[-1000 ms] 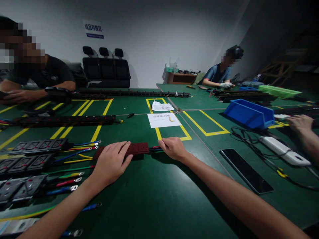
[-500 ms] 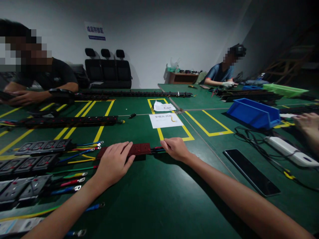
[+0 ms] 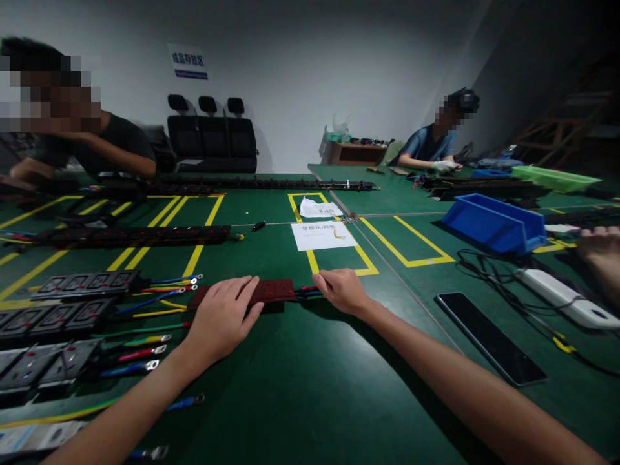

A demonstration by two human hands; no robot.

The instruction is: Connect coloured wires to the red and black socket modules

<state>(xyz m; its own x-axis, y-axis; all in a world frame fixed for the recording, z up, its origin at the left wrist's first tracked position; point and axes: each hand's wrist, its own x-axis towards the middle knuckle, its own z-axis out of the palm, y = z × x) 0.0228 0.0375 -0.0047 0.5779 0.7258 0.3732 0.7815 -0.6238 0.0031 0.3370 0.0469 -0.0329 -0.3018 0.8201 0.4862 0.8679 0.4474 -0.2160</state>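
Note:
A dark red socket strip [image 3: 276, 290] lies on the green table in front of me. My left hand [image 3: 225, 314] is laid across its left part, the fingers draped over the top and the thumb along the near side. From the strip's right end comes a short bundle of red, blue and dark wires [image 3: 306, 292]. My right hand [image 3: 341, 290] is closed round that bundle, so the wire ends are hidden in the fist. To the left, black socket strips [image 3: 90, 284] lie in rows, with coloured leads ending in ring terminals [image 3: 152, 365].
A phone [image 3: 489, 336], a white power strip [image 3: 566, 298] with black cables and a blue bin [image 3: 494, 225] are on the right. Papers [image 3: 323, 236] lie beyond my hands. Long black strips [image 3: 135, 236] stretch across the far left. Two co-workers sit opposite; another person's hand shows at the right edge.
My hands keep the same places on the strip and its wires. The co-worker at the left has raised a hand towards the head. The view has shifted very slightly.

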